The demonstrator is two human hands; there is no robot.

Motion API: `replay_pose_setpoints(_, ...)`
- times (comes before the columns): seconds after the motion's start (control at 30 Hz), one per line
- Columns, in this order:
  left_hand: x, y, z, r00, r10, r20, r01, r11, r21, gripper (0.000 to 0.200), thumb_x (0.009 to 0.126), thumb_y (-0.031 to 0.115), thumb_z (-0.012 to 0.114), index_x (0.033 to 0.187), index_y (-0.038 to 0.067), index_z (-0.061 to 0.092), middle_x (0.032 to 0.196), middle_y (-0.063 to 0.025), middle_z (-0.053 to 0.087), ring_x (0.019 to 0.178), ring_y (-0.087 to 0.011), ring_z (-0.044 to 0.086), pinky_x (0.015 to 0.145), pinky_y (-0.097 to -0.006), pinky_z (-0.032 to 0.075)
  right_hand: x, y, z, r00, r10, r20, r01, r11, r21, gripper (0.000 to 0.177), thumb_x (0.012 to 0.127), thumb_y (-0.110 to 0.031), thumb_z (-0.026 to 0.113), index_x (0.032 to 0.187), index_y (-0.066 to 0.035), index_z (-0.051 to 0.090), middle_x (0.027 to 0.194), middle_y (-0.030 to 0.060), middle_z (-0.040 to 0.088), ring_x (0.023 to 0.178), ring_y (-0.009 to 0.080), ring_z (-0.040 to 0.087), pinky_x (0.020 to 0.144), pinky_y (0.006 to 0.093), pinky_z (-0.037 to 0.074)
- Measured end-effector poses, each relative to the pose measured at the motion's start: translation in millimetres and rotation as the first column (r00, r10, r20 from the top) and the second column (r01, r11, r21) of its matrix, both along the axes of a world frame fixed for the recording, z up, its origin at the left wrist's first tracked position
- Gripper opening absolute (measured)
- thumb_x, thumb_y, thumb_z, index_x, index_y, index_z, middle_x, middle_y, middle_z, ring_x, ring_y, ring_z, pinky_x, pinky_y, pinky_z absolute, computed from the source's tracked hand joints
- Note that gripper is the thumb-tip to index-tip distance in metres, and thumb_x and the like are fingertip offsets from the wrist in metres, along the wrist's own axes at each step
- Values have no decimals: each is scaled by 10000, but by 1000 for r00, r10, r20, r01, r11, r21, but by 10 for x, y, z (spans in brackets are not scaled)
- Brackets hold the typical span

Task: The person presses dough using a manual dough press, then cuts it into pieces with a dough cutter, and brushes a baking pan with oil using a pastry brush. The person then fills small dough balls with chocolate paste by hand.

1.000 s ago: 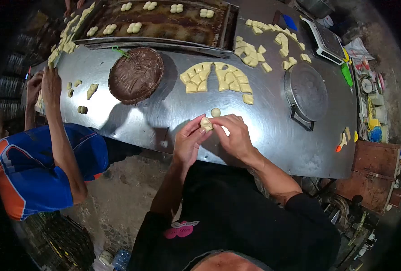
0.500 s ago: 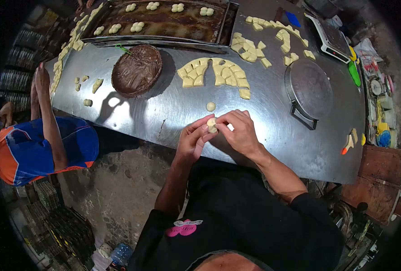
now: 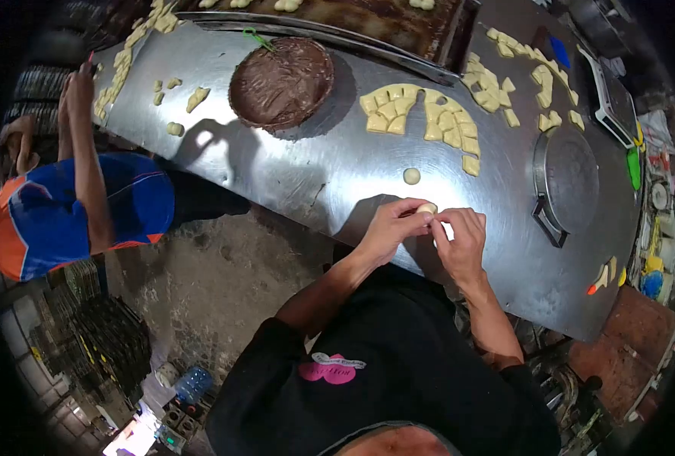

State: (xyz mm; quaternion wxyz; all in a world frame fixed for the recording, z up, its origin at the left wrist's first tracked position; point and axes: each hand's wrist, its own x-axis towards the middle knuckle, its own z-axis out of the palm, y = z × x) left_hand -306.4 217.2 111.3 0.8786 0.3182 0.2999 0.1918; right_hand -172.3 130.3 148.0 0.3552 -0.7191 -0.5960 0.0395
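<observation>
Between both hands, over the near edge of the steel table point(image 3: 337, 163), is a small pale dough ball point(image 3: 427, 208). My left hand point(image 3: 391, 229) cups it with curled fingers. The fingertips of my right hand point(image 3: 461, 237) pinch at its near right side, partly hiding it. Just beyond my hands a second, rounded dough ball point(image 3: 411, 176) rests on the metal. Farther back lie two groups of cut dough pieces point(image 3: 451, 129). To the left stands a round bowl of brown, chocolate-like paste point(image 3: 280, 85), with a green-handled tool point(image 3: 258, 39) at its rim.
A dark baking tray point(image 3: 368, 30) with dough clusters spans the back. On the right are a round lidded pan point(image 3: 569, 178), a scale point(image 3: 610, 99) and a brush point(image 3: 598, 281). Another person point(image 3: 87, 205) in a blue and orange shirt works at the left end.
The view has swung left and shifted, so the table items appear farther right. Both hands still hold the dough ball; my fingers have changed position around it.
</observation>
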Motion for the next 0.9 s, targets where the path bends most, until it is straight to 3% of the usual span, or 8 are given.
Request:
replay_pose_setpoints(0.13,283,-231,-335,948,-250,-197,284,943,171,430,908,199,661,1257,-27,552,1051,-98,641,875,-129,620,755,-256,517,352,-437,-537,974,-213,76,213,977,1,124,767,-52,701,818,-81,591,759,45,606,719,240,569,685,367,367)
replay_pose_setpoints(0.3,390,104,-727,887,-51,-459,334,755,564,286,882,169,652,1125,18,658,940,-93,703,811,-147,651,741,-270,517,303,-1260,-1065,889,-238,392,336,920,-201,183,804,-72,626,986,-73,646,1072,52,589,1071,243,521,883,449,383)
replay_pose_setpoints(0.33,435,206,-926,944,65,-325,239,546,803,270,892,169,625,1113,19,660,906,-102,705,778,-154,652,715,-272,518,275,-1298,-976,880,-261,397,351,921,-172,207,779,-38,618,977,-73,665,1033,63,610,1007,246,548,856,434,388)
replay_pose_setpoints(0.37,573,325,-678,917,-12,-399,283,726,627,276,885,187,628,1093,8,662,884,-130,704,771,-157,657,698,-281,520,290,-1336,-964,906,-295,303,369,902,-225,183,766,-29,618,936,-73,669,998,72,614,969,254,557,846,426,391)
replay_pose_setpoints(0.5,1238,566,-745,811,155,-564,511,282,812,384,874,337,629,1011,-20,662,922,-220,691,855,-342,679,763,-413,528,352,-782,-773,941,-328,-80,325,944,-53,120,731,0,607,812,-75,655,869,97,593,871,294,564,787,400,419)
replay_pose_setpoints(0.57,1622,539,-714,511,204,-835,822,170,544,439,876,403,592,993,-13,669,956,-238,680,925,-405,650,822,-462,509,381,-806,-1064,986,-159,40,159,987,0,161,738,35,605,839,-78,656,854,86,587,842,281,565,771,393,432)
replay_pose_setpoints(0.73,2027,231,-907,626,329,-707,674,229,703,399,845,361,615,1012,0,635,906,-239,664,904,-413,641,825,-483,499,916,-729,-1278,938,-339,70,330,937,111,114,754,-86,698,821,-74,607,855,89,598,862,293,557,731,417,403)
replay_pose_setpoints(0.9,1542,8,-603,818,112,-564,489,379,785,216,813,173,633,897,-6,546,840,-180,639,756,-354,635,691,-421,512,587,-1033,-1460,993,78,-92,-69,993,97,42,784,-5,611,810,-36,601,848,129,598,863,336,556,743,425,427)
